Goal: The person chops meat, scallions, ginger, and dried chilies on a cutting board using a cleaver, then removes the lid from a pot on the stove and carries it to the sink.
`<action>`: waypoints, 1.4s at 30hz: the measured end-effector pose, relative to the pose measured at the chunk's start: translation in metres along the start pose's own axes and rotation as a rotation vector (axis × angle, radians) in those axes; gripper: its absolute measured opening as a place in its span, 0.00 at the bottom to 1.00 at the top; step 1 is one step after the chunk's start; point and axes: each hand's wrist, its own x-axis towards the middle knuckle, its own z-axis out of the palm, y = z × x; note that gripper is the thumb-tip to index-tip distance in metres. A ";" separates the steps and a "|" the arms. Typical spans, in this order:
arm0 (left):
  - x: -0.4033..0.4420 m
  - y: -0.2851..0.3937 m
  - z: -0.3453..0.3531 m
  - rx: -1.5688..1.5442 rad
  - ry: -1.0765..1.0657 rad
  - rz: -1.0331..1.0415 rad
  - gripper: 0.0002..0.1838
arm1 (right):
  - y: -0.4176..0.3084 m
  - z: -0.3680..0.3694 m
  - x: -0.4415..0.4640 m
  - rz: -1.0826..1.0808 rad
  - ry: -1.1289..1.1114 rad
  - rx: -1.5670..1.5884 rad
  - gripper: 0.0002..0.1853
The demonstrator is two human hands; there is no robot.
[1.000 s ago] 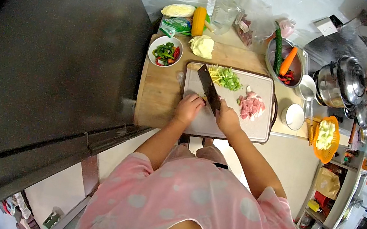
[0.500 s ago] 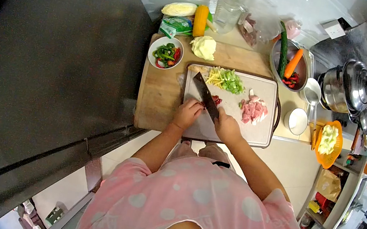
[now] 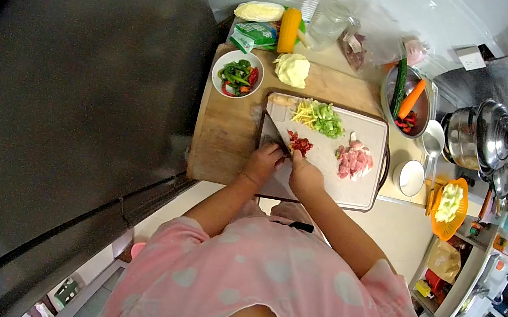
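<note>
My right hand [image 3: 305,178] is wrapped round the handle of a kitchen knife [image 3: 276,130], whose dark blade slants up and left over the cutting board [image 3: 323,190]. Close against the blade's near side, my left hand [image 3: 263,163] has its fingers curled down; what they hold, if anything, is hidden. Chopped red chili [image 3: 301,144] lies just beyond the blade. Farther up the board are shredded ginger [image 3: 303,113] and chopped green onion [image 3: 328,121], with a chunk of ginger [image 3: 282,100] in the corner. Sliced meat [image 3: 355,161] is piled at the right.
A white bowl of cut peppers [image 3: 218,84] and a cabbage piece [image 3: 292,70] sit on the wooden board [image 3: 219,145]. To the right are a metal bowl [image 3: 419,129] with cucumber and carrot, a ladle [image 3: 433,139], a white bowl [image 3: 409,178], an orange basket [image 3: 447,230] and a pot [image 3: 462,136].
The knife has turned from showing its broad side to nearly edge-on and moved toward the left hand. More of the red chili is uncovered. The whole view has shifted slightly.
</note>
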 end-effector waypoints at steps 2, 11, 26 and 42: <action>-0.002 -0.005 0.008 -0.033 -0.001 -0.005 0.12 | -0.003 0.002 0.005 0.004 0.050 0.019 0.17; 0.016 0.011 -0.019 -0.399 -0.008 -0.150 0.12 | 0.022 -0.012 0.004 0.058 0.158 0.281 0.16; -0.006 0.012 -0.062 -0.050 -0.037 -0.092 0.13 | 0.029 -0.021 -0.033 0.168 0.139 0.611 0.16; 0.011 0.016 -0.041 -0.080 0.072 0.009 0.18 | 0.035 -0.020 -0.041 0.192 0.069 0.468 0.16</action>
